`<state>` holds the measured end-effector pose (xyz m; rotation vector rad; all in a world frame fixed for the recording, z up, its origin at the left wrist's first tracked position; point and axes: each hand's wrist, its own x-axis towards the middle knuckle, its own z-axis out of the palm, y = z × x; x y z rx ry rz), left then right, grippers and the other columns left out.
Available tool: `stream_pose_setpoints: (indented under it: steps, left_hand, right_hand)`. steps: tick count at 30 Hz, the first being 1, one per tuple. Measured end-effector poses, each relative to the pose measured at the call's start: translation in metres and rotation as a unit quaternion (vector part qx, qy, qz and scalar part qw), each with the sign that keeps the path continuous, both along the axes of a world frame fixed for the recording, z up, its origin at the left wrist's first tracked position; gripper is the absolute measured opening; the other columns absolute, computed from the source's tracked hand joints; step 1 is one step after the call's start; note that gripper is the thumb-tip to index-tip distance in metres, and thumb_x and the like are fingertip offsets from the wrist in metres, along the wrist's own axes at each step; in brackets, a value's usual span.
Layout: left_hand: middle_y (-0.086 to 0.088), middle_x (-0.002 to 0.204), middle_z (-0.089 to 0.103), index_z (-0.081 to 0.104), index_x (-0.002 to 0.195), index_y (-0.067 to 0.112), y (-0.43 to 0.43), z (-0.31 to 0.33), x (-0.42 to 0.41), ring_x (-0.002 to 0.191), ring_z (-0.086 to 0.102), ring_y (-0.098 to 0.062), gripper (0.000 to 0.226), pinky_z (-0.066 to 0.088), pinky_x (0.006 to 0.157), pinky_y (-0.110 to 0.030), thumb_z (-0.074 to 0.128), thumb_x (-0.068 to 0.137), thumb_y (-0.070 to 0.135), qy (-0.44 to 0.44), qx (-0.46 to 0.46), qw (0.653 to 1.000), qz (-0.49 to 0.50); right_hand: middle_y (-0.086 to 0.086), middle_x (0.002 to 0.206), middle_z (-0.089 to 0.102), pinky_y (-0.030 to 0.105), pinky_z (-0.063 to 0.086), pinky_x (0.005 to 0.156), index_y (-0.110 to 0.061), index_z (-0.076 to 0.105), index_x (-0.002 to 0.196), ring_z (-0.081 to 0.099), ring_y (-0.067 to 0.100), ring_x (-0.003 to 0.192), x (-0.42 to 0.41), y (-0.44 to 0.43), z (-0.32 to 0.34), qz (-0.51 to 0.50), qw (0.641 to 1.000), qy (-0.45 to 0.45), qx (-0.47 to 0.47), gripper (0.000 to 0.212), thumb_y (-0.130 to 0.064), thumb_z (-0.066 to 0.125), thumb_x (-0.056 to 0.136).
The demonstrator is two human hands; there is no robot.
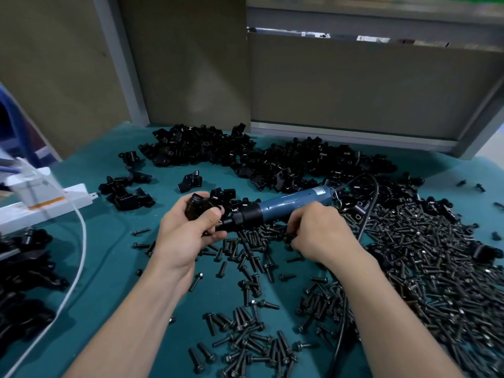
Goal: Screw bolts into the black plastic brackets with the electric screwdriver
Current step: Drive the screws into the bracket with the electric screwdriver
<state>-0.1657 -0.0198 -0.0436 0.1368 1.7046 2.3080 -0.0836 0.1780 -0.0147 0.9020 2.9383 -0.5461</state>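
Loose bolts (245, 347) lie scattered over the near part of the teal tabletop (114, 268), thickening into a large heap on the right. Between the two forearms, the left hand (188, 230) has its fingers and thumb curled round a black bracket (203, 204), holding it up off the tabletop. The right hand (321, 236) curls round the blue body of the electric screwdriver (283, 207), which lies almost level with its black nose pointing left. The nose sits right at the bracket, beside the left thumb. Whether a bolt is seated there is hidden by the fingers.

Judging by the layout, the job is far from over. A big pile of brackets (207, 145) waits along the far edge, and hundreds of bolts are unused. A second group of brackets (24, 268) at the near left may be finished ones, but it is too dark to tell. The bracket in hand looks like the current piece, with driving about to happen or under way.

A white cable (79, 241) trails from a power strip (46, 203) on the left.
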Motion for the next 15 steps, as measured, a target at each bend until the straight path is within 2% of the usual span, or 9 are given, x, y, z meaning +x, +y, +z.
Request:
stream_pose_setpoints:
  steps: [4, 6, 8, 12, 15]
  left_hand:
    - [-0.014, 0.092, 0.058, 0.066, 0.110, 0.022, 0.001, -0.002, 0.001, 0.066, 0.063, -0.010, 0.030, 0.064, 0.065, -0.030, 0.066, 0.095, -0.004, 0.041, -0.035, 0.999, -0.006]
    - [-0.014, 0.098, 0.059, 0.066, 0.109, 0.023, 0.003, -0.004, 0.001, 0.063, 0.066, -0.007, 0.032, 0.066, 0.073, -0.036, 0.065, 0.096, -0.005, 0.044, -0.046, 0.998, -0.010]
    - [-0.017, 0.108, 0.062, 0.066, 0.109, 0.024, 0.003, -0.004, 0.002, 0.059, 0.066, -0.006, 0.032, 0.066, 0.073, -0.035, 0.065, 0.095, -0.006, 0.044, -0.047, 0.998, -0.010]
    - [-0.009, 0.115, 0.063, 0.068, 0.109, 0.024, 0.004, -0.005, 0.005, 0.082, 0.075, -0.011, 0.036, 0.062, 0.066, -0.024, 0.068, 0.093, -0.008, 0.075, -0.041, 0.996, -0.009]
    - [-0.009, 0.109, 0.063, 0.065, 0.112, 0.023, 0.007, -0.005, 0.009, 0.083, 0.074, -0.014, 0.039, 0.061, 0.067, -0.024, 0.072, 0.090, -0.009, 0.107, -0.046, 0.992, -0.038]
  right_hand:
    - [0.005, 0.084, 0.070, 0.040, 0.062, 0.074, -0.017, 0.071, 0.090, 0.069, 0.025, 0.076, 0.002, -0.003, -0.001, 0.007, 1.000, -0.009, 0.023, 0.017, -0.001, 0.068, 0.088]
    - [0.003, 0.085, 0.070, 0.036, 0.059, 0.069, -0.021, 0.070, 0.090, 0.068, 0.023, 0.076, 0.004, -0.003, 0.000, 0.026, 0.999, -0.019, 0.035, 0.020, -0.001, 0.067, 0.089]
    - [-0.001, 0.085, 0.069, 0.033, 0.054, 0.065, -0.028, 0.067, 0.085, 0.067, 0.021, 0.076, 0.005, -0.001, 0.002, 0.041, 0.998, -0.017, 0.034, 0.026, -0.003, 0.064, 0.092]
    - [-0.004, 0.078, 0.067, 0.023, 0.046, 0.050, -0.030, 0.059, 0.082, 0.064, 0.017, 0.062, 0.005, 0.001, 0.012, 0.060, 0.989, 0.093, -0.100, 0.026, -0.011, 0.065, 0.097]
    - [0.001, 0.065, 0.070, 0.022, 0.044, 0.044, -0.025, 0.066, 0.080, 0.065, 0.018, 0.055, 0.005, -0.008, 0.023, 0.079, 0.952, 0.201, -0.219, 0.020, -0.009, 0.071, 0.092]
